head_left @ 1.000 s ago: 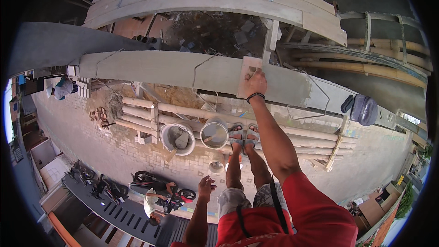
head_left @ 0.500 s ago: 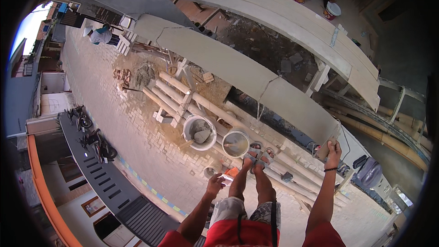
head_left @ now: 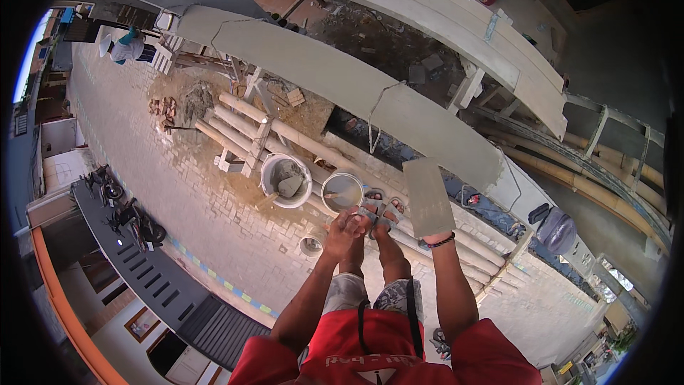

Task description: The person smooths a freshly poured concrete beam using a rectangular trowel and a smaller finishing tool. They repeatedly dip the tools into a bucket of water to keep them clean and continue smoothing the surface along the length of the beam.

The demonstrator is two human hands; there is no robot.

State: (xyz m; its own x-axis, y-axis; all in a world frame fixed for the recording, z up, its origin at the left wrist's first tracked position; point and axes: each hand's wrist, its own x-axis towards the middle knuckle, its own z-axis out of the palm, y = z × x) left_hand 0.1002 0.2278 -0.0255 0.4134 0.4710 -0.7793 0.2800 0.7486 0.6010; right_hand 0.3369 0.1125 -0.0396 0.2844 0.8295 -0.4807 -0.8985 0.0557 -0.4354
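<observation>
Just on the near side of the long plastered beam (head_left: pixel 306 64), a rectangular float (head_left: pixel 427 197) is held with its flat grey face upturned. To smooth well, I'd say, it wants wiping free of lumps, then laying flat with even pressure, so no edge digs in. The right hand (head_left: pixel 438 237) grasps it from behind at the end away from the beam, fingers hidden, forearm pointing toward the beam. Farther from the beam, the left hand (head_left: pixel 346 232) is loose, fingers half-curled, nothing visible in it.

On the bamboo poles (head_left: pixel 300 142): a mortar bucket (head_left: pixel 291 204), a second bucket (head_left: pixel 331 188), sandalled feet (head_left: pixel 390 214).
</observation>
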